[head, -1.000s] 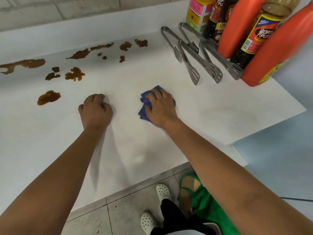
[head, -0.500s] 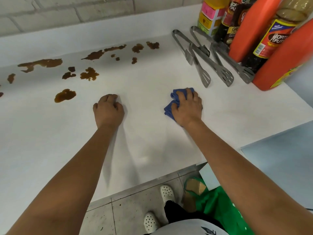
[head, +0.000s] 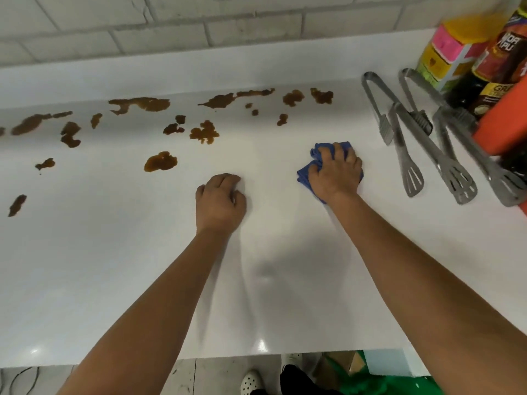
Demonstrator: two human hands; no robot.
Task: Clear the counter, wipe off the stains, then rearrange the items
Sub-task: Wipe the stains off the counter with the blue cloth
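Right hand (head: 335,173): fingers curled down over a blue cloth (head: 308,172), gripping it in a bunched wad and pressing it flat against the white counter (head: 114,266). The cloth is crumpled and folded on itself, a mid-blue weave — it shows past the fingertips at the far side and past the thumb at the left, with a corner poking out near the wrist. Left hand (head: 221,199): fingers curled under into a loose fist, knuckles resting on the counter, holding nothing; it sits just left of the cloth hand, with bare counter between the two. Both forearms reach in from the near edge. Brown stains (head: 204,132) lie beyond and to the left of the hands, spread in a ragged band along the back of the counter; they are glossy, syrup-coloured blotches of uneven size, the nearest one (head: 160,161) just beyond the left hand — apart from it. The cloth touches none of them. To the right of the cloth, three metal tongs (head: 410,155) lie side by side, slotted ends toward the near edge, partly overlapping. Behind them at the right edge stand an orange bottle (head: 504,121), a dark sauce bottle (head: 496,67) with a red and yellow label, and a stack of pink and yellow boxes (head: 445,49). A grey brick wall (head: 199,32) backs the counter. White shoes and a green item show on the tiled floor below.
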